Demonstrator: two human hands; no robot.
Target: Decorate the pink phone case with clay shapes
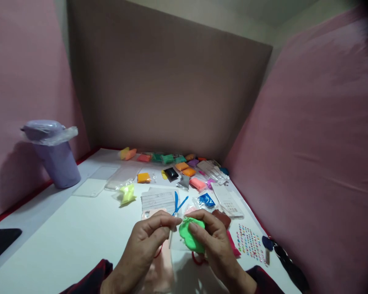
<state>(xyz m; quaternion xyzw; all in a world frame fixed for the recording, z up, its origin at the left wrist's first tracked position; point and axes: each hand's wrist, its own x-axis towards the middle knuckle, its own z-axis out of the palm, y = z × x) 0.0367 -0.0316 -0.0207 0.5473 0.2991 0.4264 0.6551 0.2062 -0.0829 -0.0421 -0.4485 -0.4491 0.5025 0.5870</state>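
My right hand [216, 241] grips a flattened lump of bright green modelling clay [190, 236], thumb on its face and fingers behind. Beside the clay's left edge, my left hand [149, 237] is closed in a pinch; whatever sits between thumb and forefinger is too small to make out. Beneath the hands lies a pale pink phone case [161, 267], partly covered. A red loop [198, 259] shows under the right hand. Just beyond the fingertips, blue plastic modelling tools [177, 203] rest near a sheet of lined paper [156, 200].
Bagged clay in several colours, including a yellow pack [128, 194] and a blue pack [206, 199], spreads across the back of the white table [64, 241]. Rhinestone stickers [250, 243] lie at right. A lidded purple bin [57, 159] stands at left. Pink walls flank the table.
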